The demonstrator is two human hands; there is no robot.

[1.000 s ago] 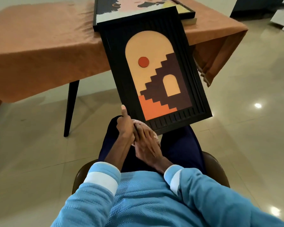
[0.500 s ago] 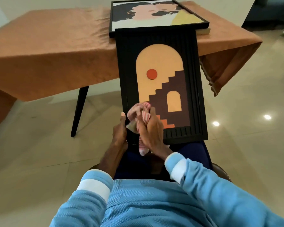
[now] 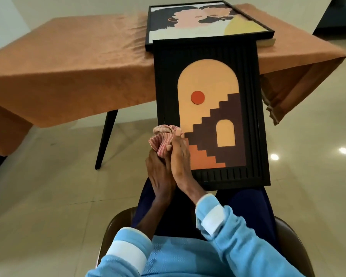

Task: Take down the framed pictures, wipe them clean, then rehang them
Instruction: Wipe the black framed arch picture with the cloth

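Framed picture (image 3: 207, 51) leaned on table's (image 3: 78, 62) near edge for wiping; I saw right hand (image 3: 181, 166) pinching cloth (image 3: 164, 136); left hand (image 3: 159, 174): fingers unclear.

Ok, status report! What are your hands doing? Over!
Right hand pinches striped cloth against arch picture, lower left. Left hand pressed alongside, grip unclear. Picture on lap, top against table edge. Nothing in the way.
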